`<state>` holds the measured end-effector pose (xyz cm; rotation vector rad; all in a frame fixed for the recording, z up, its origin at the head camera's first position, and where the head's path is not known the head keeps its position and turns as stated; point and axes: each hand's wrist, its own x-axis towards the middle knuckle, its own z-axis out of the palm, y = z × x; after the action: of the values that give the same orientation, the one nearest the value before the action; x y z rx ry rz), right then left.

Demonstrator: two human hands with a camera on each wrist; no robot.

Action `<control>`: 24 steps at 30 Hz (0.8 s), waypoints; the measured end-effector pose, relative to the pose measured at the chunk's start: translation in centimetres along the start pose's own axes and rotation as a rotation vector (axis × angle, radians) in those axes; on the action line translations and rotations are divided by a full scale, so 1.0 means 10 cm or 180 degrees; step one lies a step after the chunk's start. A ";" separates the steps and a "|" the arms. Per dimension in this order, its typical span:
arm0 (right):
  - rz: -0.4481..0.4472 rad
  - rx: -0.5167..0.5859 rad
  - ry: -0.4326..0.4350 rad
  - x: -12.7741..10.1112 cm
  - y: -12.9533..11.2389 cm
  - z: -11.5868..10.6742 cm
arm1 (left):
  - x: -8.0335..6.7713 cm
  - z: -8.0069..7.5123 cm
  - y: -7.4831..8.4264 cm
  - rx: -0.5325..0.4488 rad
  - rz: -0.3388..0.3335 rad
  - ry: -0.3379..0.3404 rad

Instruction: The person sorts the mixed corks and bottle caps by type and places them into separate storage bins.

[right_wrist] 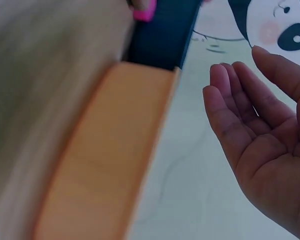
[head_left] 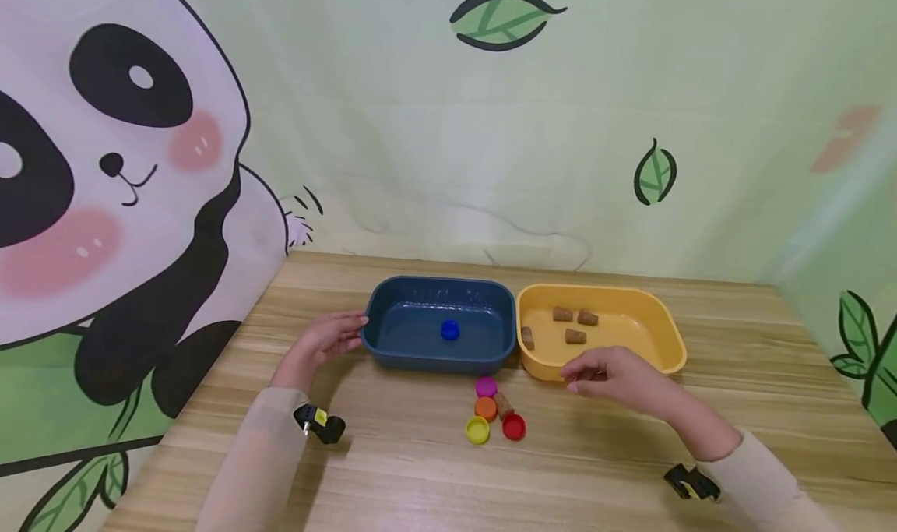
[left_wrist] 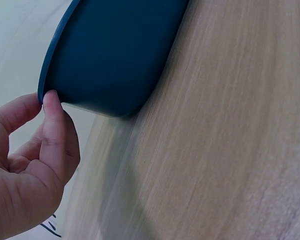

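Two trays sit before us. Our left hand [head_left: 321,341] pinches the blue tray [head_left: 392,345] at its left rim, steadying it, a blue cap [head_left: 450,329] inside. Next comes picking from the loose caps [head_left: 478,429] and cork [head_left: 503,403] in front. Our right hand [head_left: 617,378] hovers by the yellow tray [head_left: 666,333], fingers relaxed, palm empty.

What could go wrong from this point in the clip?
The left hand only pinches the blue tray's rim at one end, so a pull might swing it into the yellow tray beside it. The right hand hovers open near the small caps and cork huddled together; reaching for one may scatter the others. The round caps could roll away.
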<state>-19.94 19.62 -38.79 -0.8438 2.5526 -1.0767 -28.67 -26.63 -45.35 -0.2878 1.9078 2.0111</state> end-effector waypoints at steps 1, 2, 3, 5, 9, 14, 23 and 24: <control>-0.0012 0.0042 -0.0015 0.00 0.02 0.04 | 0.00 0.00 0.00 0.0002 -0.0003 0.0006; 0.0002 0.0096 -0.0047 0.01 0.03 0.07 | 0.00 0.00 0.00 0.0006 -0.0005 0.0002; 0.0001 0.0115 -0.0073 0.02 0.04 0.11 | 0.00 0.00 0.01 0.0011 -0.0009 0.0007; 0.0044 0.0172 -0.0141 0.03 0.05 0.17 | 0.00 0.00 0.01 0.0022 -0.0005 -0.0005; 0.0074 0.0157 -0.0213 0.07 0.08 0.30 | -0.01 0.00 0.01 0.0044 -0.0001 -0.0013; 0.0006 0.0099 -0.0225 0.09 0.09 0.44 | 0.01 -0.01 0.00 0.0001 0.0003 -0.0034; 0.0123 -0.0102 -0.0306 0.15 0.10 0.63 | 0.03 -0.01 0.00 -0.0020 -0.0001 -0.0003; 0.0150 -0.0136 -0.0313 0.16 0.11 0.65 | 0.03 0.00 -0.01 -0.0020 -0.0007 0.0009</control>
<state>-18.93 15.58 -44.10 -0.8217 2.5089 -0.9459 -28.93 -26.63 -45.53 -0.2942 1.9026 2.0167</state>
